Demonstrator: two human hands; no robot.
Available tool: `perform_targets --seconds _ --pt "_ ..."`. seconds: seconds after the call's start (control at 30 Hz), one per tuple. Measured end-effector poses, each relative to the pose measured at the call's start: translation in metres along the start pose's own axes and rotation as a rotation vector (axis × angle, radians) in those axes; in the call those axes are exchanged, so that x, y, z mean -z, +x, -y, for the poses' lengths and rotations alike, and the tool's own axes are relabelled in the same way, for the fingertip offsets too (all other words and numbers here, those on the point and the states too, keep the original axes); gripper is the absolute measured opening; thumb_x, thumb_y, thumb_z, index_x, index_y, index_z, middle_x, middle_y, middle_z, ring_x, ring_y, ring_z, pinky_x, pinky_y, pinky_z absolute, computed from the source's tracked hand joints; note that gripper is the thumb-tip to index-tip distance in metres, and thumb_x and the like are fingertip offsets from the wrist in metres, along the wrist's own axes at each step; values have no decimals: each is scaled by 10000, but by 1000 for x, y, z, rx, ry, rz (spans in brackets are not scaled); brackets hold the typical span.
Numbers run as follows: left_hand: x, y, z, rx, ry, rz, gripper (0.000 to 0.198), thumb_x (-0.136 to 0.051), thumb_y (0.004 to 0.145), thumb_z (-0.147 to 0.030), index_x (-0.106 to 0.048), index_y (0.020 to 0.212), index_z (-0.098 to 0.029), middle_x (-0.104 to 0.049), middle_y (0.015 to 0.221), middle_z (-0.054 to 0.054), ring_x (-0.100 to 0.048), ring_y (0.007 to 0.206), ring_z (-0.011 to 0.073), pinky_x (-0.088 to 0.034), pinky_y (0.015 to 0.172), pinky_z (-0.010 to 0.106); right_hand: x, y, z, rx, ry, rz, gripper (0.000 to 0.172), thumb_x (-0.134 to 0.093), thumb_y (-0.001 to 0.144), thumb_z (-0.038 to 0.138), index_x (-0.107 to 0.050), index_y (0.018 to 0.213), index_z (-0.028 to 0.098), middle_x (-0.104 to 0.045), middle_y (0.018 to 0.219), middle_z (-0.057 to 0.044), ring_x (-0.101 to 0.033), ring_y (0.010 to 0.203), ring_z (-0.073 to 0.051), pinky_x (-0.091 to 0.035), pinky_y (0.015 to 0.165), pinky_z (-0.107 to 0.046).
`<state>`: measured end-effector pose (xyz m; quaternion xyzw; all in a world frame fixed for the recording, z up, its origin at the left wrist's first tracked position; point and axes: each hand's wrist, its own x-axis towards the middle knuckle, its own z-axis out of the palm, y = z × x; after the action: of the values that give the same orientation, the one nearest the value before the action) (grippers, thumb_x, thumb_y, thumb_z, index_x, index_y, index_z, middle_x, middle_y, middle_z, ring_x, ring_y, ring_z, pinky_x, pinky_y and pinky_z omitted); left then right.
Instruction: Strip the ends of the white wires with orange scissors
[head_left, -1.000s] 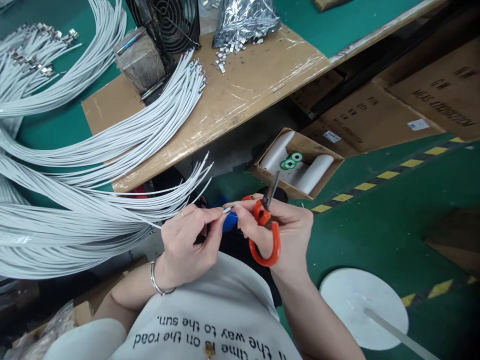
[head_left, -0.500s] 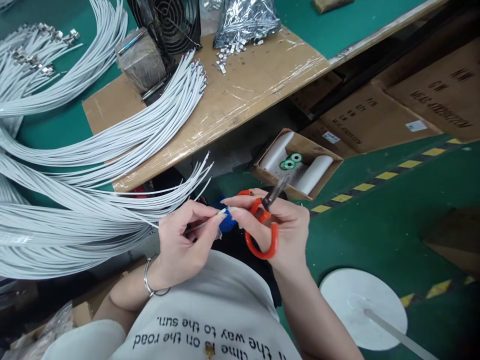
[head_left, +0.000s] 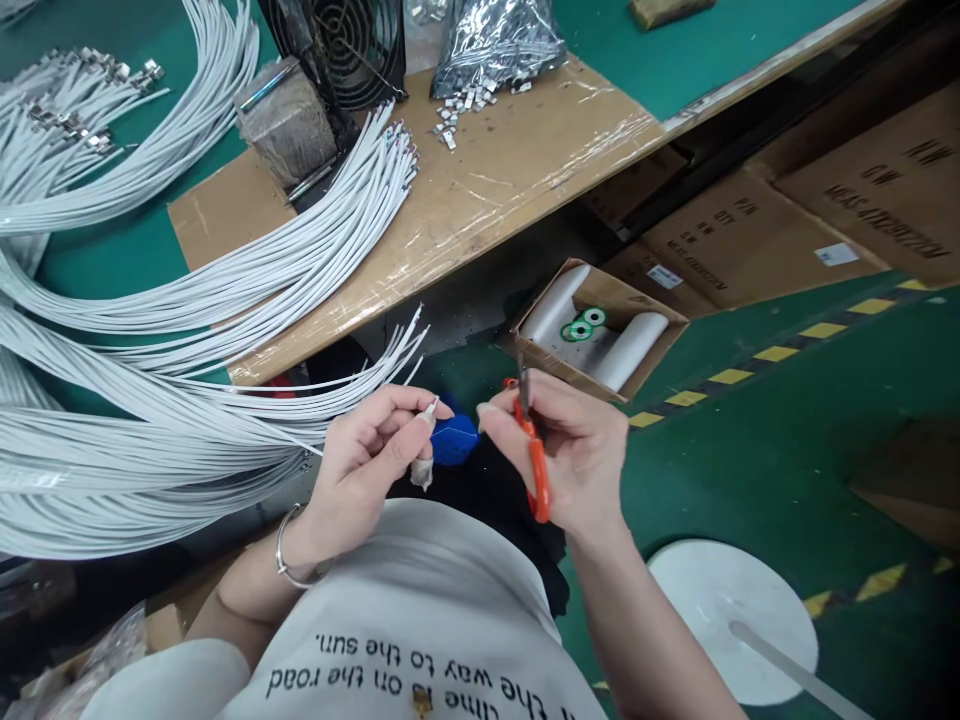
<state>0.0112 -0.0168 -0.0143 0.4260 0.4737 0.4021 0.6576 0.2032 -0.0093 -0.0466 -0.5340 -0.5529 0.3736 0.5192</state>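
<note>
My left hand (head_left: 379,450) is closed in a pinch on the end of a white cable (head_left: 433,405), whose tip pokes up past the thumb. Pale wrapping, perhaps tape, hangs by that thumb. From the cable end a fine thread (head_left: 457,431) stretches across to my right hand (head_left: 574,455), where thumb and forefinger seem to pinch it. Orange-handled scissors (head_left: 538,470) are hooked on the right hand's fingers, blades pointing up and away. Left of the hands, a large bundle of white cables (head_left: 187,440) hangs over the table edge with loose ends.
A second cable bundle (head_left: 322,230) lies on the cardboard-covered table (head_left: 517,165). Beyond it stand a black fan (head_left: 349,45) and a bag of small metal connectors (head_left: 499,45). An open carton (head_left: 645,375) with white rolls is below, a round white stool-like disc (head_left: 731,580) at right.
My hands have moved apart, drawing the fine thread out between them. The scissors have turned more upright in my right hand, and the blue thing behind shows more.
</note>
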Motion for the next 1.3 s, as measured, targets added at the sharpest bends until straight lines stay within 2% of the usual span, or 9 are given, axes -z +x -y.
perform_targets --seconds 0.1,0.2,0.3,0.87,1.17,1.3 --pt "5 1 -2 99 -119 48 174 -778 1027 -369 -805 1043 -198 -634 675 -33 -494 517 48 -378 493 157 3 -3 -1 53 -69 162 414 -796 874 204 -509 575 192 -453 582 49 -349 520 -74 -245 464 -257" --pt "8 1 -4 160 -171 68 148 -788 1021 -363 -818 1025 -218 -626 681 -35 -458 514 38 -373 493 143 4 -5 -2 122 -148 205 454 -739 837 102 -392 563 200 -364 580 66 -299 525 -68 -216 477 -261" --pt "8 0 -5 171 -192 65 144 -793 1016 -361 -824 1014 -220 -611 676 -35 -419 508 37 -370 490 147 4 -6 -3 178 -229 217 446 -687 800 49 -339 569 206 -321 585 70 -273 537 -72 -200 489 -267" --pt "6 1 -7 179 -206 58 143 -831 981 -355 -839 997 -212 -607 673 -26 -368 516 38 -310 463 145 4 -9 -6 273 -324 219 460 -655 864 71 -317 588 215 -300 590 71 -244 543 -74 -188 493 -269" --pt "6 1 -7 188 -212 36 136 -853 955 -350 -847 989 -219 -685 717 4 -452 531 48 -305 456 147 2 -11 -8 254 -295 238 471 -669 881 99 -312 600 224 -306 599 66 -255 542 -78 -201 489 -268" --pt "8 0 -6 194 -203 32 148 -855 951 -360 -847 980 -214 -666 696 4 -469 542 57 -302 465 160 3 -11 -8 250 -284 253 469 -675 885 98 -312 614 223 -311 606 68 -257 544 -75 -205 494 -267"
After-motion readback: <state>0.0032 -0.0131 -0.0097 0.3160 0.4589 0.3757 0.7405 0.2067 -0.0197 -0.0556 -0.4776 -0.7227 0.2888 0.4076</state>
